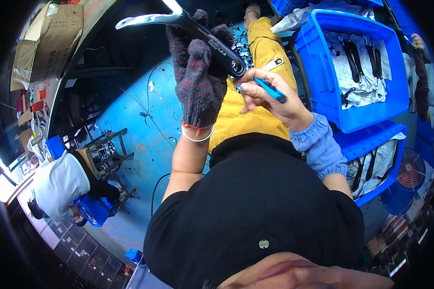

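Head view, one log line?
left hand: gloved, holds black-handled tool; right hand: bare, holds blue tool near handle end; blue crate: at right

Head-worn downward fisheye, close, rim unclear

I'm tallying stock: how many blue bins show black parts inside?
2: the upper bin, at right, and the lower bin, below it in the picture and partly covered. Others may be hidden or cut off.
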### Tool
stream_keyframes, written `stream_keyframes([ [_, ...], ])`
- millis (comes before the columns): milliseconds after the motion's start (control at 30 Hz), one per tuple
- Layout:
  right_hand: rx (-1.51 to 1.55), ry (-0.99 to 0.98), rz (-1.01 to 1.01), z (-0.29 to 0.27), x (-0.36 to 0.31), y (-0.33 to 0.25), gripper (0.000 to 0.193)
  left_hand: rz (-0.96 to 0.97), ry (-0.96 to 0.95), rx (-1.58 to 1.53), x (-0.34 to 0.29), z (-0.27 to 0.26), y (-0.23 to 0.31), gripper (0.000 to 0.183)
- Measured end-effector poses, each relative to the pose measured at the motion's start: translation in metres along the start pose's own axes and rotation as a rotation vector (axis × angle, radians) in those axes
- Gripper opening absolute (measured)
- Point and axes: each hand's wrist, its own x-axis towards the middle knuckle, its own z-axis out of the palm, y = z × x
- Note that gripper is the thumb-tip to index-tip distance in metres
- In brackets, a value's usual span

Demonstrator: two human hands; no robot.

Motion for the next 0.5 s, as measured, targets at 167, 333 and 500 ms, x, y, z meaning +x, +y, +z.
stream_keyframes([
  [167,-0.066,-0.009,-0.483,-0.015,-0.011,-0.014,0.012,0.010,0.019,-0.171,0.004,-0.013,0.013,0.053],
  [333,-1.314,0.489,-0.783,-0.039,0.005,-0.037,0.033,-0.147,0.007,-0.395,0.004,-0.015,0.008,0.049],
  [500,-0.905,0.252,-0.612,-0.028,0.003,-0.025,0.043,-0.239,-0.006,-0.331,-0.007,-0.008,0.004,0.048],
])
